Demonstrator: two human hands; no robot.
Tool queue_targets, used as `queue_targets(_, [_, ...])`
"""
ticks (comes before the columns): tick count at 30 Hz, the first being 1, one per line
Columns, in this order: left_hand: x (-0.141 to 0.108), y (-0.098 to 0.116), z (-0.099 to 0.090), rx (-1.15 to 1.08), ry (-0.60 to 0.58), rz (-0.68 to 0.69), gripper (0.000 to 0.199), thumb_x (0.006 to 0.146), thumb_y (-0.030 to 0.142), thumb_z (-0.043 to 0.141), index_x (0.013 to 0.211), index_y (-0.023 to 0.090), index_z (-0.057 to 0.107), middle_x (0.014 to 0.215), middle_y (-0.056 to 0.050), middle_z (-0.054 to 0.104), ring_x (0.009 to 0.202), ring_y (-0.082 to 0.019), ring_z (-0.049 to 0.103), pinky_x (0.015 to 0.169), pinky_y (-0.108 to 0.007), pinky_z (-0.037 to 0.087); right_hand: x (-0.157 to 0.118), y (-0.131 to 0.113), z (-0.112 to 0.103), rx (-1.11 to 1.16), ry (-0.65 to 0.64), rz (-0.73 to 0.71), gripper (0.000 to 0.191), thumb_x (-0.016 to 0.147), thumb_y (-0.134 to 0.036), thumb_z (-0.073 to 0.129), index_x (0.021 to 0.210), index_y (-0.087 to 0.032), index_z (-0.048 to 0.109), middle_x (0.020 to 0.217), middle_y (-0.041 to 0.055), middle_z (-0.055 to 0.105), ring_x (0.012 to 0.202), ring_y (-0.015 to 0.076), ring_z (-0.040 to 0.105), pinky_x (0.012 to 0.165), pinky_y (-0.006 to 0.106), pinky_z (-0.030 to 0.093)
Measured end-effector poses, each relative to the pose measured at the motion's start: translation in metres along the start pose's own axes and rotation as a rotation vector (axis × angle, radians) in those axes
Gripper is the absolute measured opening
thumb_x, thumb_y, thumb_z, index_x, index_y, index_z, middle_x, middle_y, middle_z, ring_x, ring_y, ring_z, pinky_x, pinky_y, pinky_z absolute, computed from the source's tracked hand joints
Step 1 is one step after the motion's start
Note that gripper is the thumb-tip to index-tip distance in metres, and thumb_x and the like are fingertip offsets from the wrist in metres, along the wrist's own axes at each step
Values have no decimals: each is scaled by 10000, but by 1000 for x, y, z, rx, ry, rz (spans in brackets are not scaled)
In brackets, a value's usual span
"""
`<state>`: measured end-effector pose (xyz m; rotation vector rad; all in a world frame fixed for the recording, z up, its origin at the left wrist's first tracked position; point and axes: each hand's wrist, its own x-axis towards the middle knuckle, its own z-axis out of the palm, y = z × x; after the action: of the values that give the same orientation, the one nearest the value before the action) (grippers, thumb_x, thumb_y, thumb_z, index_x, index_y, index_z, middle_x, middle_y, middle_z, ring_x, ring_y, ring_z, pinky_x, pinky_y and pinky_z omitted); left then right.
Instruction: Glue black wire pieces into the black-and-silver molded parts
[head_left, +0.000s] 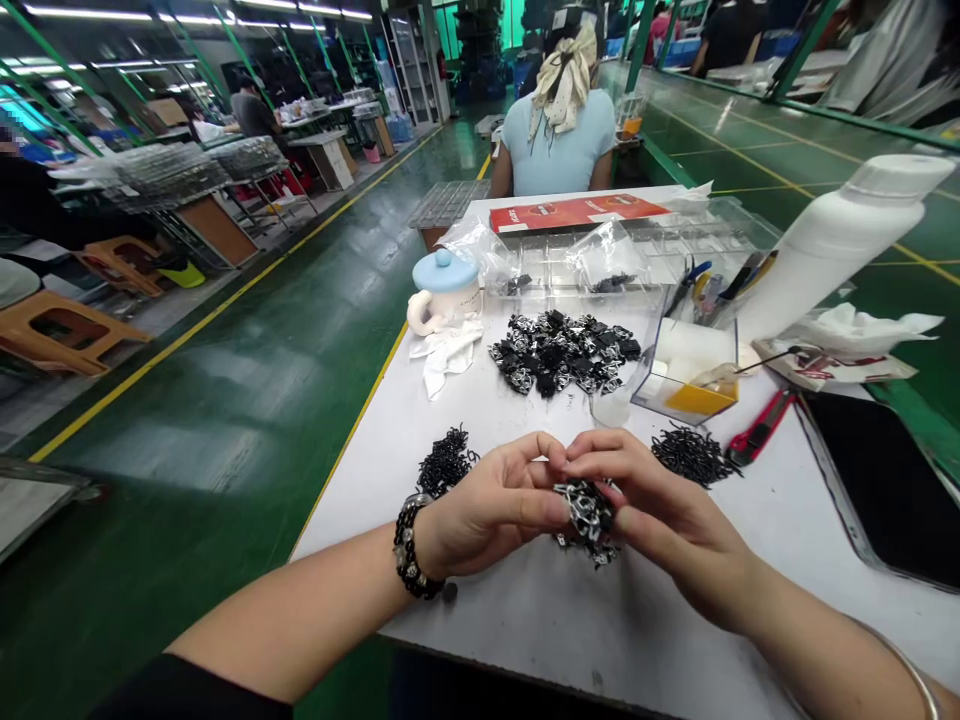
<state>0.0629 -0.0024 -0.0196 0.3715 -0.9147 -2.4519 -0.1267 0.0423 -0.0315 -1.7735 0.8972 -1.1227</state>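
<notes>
My left hand (510, 500), with a beaded bracelet at its wrist, is closed in a pinch, thumb and fingers curled toward the middle. Opposite it, my right hand (660, 510) curls its thumb and fingers the same way, and the fingertips of the two hands nearly meet. Between and below them is a cluster of small black-and-silver parts (589, 512). Whatever the fingertips hold is too small and hidden to make out. A heap of thin black pieces (445, 462) lies beyond my left wrist, and another black heap (691, 455) lies past my right hand.
A larger pile of black-and-silver parts (562, 352) lies farther back on the white table (360, 510). Around it are a blue-lidded mug (450, 285), crumpled tissue (447, 355), a clear tool box (690, 370), a white bottle (840, 245), a red cutter (761, 428) and a phone (892, 480). A person sits ahead.
</notes>
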Motion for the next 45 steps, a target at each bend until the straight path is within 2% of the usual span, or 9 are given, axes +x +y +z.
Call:
queue_targets(4, [-10,-6,3,126,-145,-114,351,665,162,772,884,175,498,908,-89,696,909,-214,672,803,-347,506,21,5,0,78,57,94,278,940,-375,369,1125,-221,508,959,51,610,864,141,607,751,275,540])
queue_targets(9, [-20,-17,10,268,-314,-303,339,691,366,737,892,157,562,853,-47,622,898,-176,647,899,-322,475,58,7,26,-535,-262,111,92,833,-175,505,887,-183,579,870,41,594,822,154,556,727,309,481])
queue_targets(14, [-15,-18,6,406,-310,-345,606,480,623,748,849,167,596,809,-33,609,776,-170,620,874,-343,497,88,21,55,-695,-369,32,133,749,-113,553,833,-177,634,906,70,574,838,204,503,756,393,407])
queue_targets(21, [-16,-20,1,424,-245,-340,614,436,597,777,853,169,633,846,-42,674,812,-191,659,808,-319,552,99,31,64,-668,-444,-3,172,803,-84,442,756,-137,599,779,58,544,784,183,488,763,391,397])
queue_targets(24, [-16,-20,3,440,-243,-318,587,458,570,787,853,169,624,872,-47,683,826,-194,662,799,-321,552,97,22,59,-556,-413,43,188,840,-118,401,754,-143,566,799,52,532,806,174,497,789,390,408])
queue_targets(28, [-19,-7,8,542,-230,-160,420,559,360,823,849,164,591,901,-74,694,836,-194,655,794,-330,526,85,2,35,-281,-341,155,183,903,-309,394,802,-178,471,716,1,472,638,110,450,583,265,423])
queue_targets(33, [-18,13,5,483,-160,231,273,672,152,746,876,143,566,909,-125,707,883,-205,647,831,-367,493,50,-13,2,666,-107,524,248,792,-397,609,756,-175,505,671,-27,372,604,83,376,561,209,360])
queue_targets(35, [-14,15,0,404,-70,306,251,701,148,735,883,145,563,921,-111,706,914,-196,644,856,-366,481,37,-13,-2,892,-64,613,241,738,-367,689,734,-166,557,676,-21,397,616,76,378,588,195,360])
queue_targets(45, [1,3,-10,198,31,188,265,705,210,760,876,133,573,880,-90,716,826,-172,677,789,-302,514,20,-5,7,1017,-48,699,188,772,-284,666,688,-133,593,646,-9,501,605,62,427,591,172,361])
